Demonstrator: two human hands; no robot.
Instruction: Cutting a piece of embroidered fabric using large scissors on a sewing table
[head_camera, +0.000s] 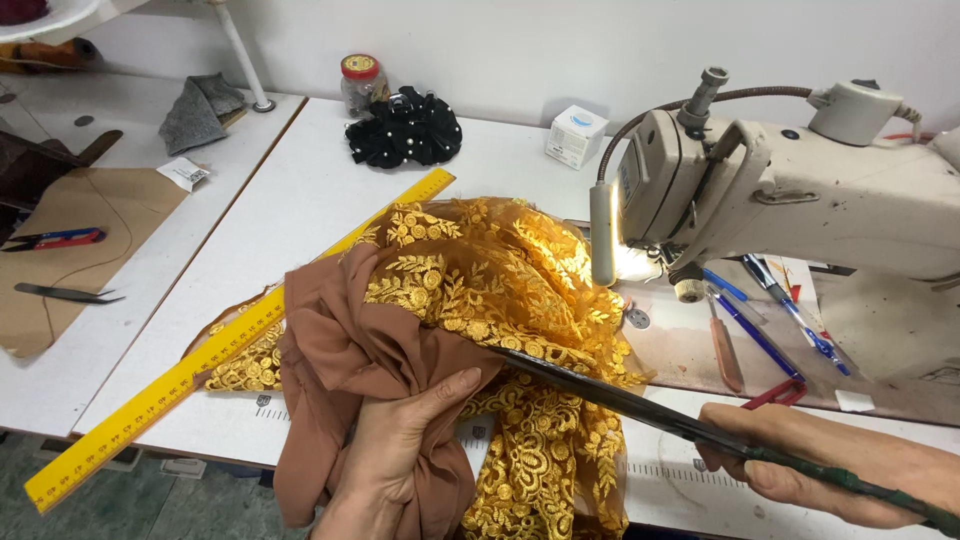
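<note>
Two hands in frame, both yours. Your left hand (405, 450), bottom centre, has its fingers closed around a bunched fold of brown fabric (340, 360), thumb pressed on top. Your right hand (800, 455), lower right, is wrapped shut around the green-taped handle of long dark shears (610, 395); the blade tip reaches under the gold embroidered lace (490, 290) right beside your left thumb. I cannot tell whether the blades are parted.

Lace and brown fabric lie heaped together in mid-frame on the white table (290, 200), partly over a yellow ruler (200, 370) running diagonally toward the lower left. Sewing machine (780, 190) sits upper right with its lamp lit, pens (770, 320) on its bed. Black beaded fabric (405, 128), a jar (362, 82) and a small white box (576, 136) sit at the top, well apart.

To do this well, as I judge it: keep the fold taut with your left hand, keep that thumb out of the blade line, and guide the tip along the brown layer only so the lace doesn't snag
</note>
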